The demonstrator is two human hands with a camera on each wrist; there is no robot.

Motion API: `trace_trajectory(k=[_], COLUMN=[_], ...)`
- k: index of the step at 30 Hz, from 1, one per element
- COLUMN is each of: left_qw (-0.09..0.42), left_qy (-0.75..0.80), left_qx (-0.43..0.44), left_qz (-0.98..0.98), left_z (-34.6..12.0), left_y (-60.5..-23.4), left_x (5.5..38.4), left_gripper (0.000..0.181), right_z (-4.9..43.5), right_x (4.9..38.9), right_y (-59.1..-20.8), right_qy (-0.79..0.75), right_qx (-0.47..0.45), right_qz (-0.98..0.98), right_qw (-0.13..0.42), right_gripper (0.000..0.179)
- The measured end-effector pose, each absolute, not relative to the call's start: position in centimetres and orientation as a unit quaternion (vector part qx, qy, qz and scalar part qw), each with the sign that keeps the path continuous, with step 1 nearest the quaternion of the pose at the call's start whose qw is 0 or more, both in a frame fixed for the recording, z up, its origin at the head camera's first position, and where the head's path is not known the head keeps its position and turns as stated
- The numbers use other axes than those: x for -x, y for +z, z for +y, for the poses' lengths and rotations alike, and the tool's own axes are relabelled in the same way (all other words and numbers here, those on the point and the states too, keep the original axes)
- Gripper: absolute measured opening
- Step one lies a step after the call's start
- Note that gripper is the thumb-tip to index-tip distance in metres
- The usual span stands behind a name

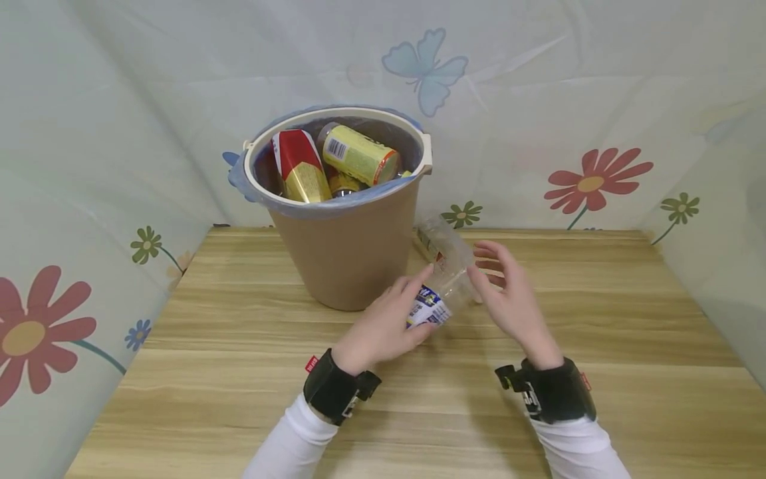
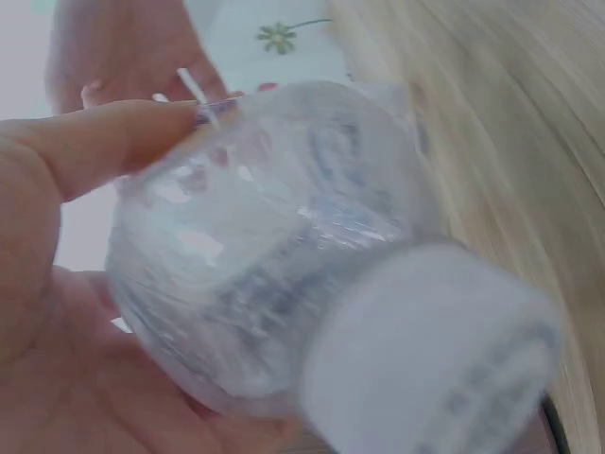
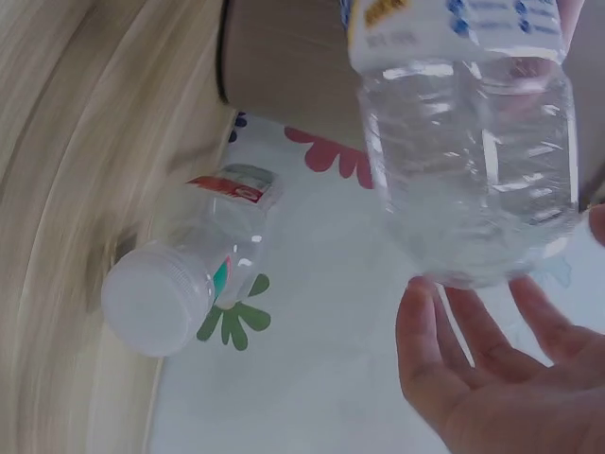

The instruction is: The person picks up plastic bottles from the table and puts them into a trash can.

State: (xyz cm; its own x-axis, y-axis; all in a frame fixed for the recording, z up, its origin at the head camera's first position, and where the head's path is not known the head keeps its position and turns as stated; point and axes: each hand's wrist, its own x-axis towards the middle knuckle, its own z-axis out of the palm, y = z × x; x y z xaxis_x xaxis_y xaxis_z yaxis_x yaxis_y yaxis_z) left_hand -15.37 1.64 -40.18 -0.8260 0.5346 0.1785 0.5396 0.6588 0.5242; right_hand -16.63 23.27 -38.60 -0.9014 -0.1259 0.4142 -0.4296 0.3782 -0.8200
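A clear plastic bottle (image 1: 428, 307) with a blue and white label is gripped by my left hand (image 1: 383, 326), thumb on one side and fingers on the other. Its white screw cap (image 2: 435, 355) points towards the left wrist camera. My right hand (image 1: 513, 299) is at the bottle's base, its fingers loosely bent and spread. In the right wrist view those fingertips (image 3: 416, 298) are right at the clear bottom. Behind the held bottle, a second clear bottle (image 3: 227, 222) with a white lid (image 3: 156, 301) lies on its side on the table.
A tan bin (image 1: 353, 253) with a bluish liner stands left of the bottles. Inside it are a red and gold container (image 1: 302, 166), a yellow-labelled jar (image 1: 359, 153) and other items. A flower-printed curtain (image 1: 509, 120) borders the wooden table (image 1: 628, 319).
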Motion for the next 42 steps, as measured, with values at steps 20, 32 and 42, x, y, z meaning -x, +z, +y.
trace_trajectory(k=[20,32,42], left_qw=[0.163,0.211,0.241], left_qy=[-0.243,-0.163,-0.188], left_qx=[0.332,0.317,0.337], left_qz=[-0.897,-0.910,-0.891], left_z=[2.6,3.1,1.7], left_y=[-39.1,-38.5,-35.2], left_x=[14.9,14.0,13.4], left_gripper=[0.083,0.097,0.091], right_z=[23.0,22.7,22.7], right_x=[16.3,15.8,15.0], right_y=[-37.8,-37.4,-36.3], right_qy=[0.576,0.599,0.644], right_qx=[-0.177,-0.198,-0.239], right_qz=[-0.786,-0.762,-0.703], right_qw=[0.142,0.146,0.183], right_gripper=[0.047,0.044,0.043])
